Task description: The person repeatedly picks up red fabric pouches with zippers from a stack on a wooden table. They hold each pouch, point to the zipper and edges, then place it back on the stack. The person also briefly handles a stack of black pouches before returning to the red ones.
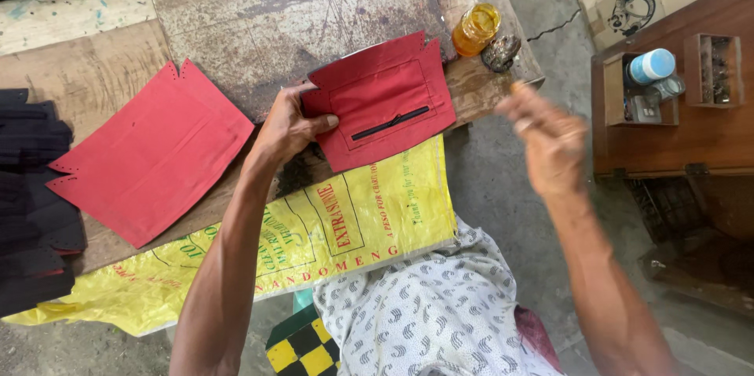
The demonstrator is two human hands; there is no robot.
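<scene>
Head view: left hand (289, 126) pinching the left edge of a red leather panel (383, 101) with a dark zipper slot, thumb lying on top, panel extending rightward over the worn metal plate (259, 23) and wooden board (94, 70). Right hand (547, 139) hovering blurred to the panel's right, apart from it, fingers loosely curled, whether holding anything being impossible to tell.

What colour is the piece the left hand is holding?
Red, with a dark slit; the piece shows best in the head view.
</scene>
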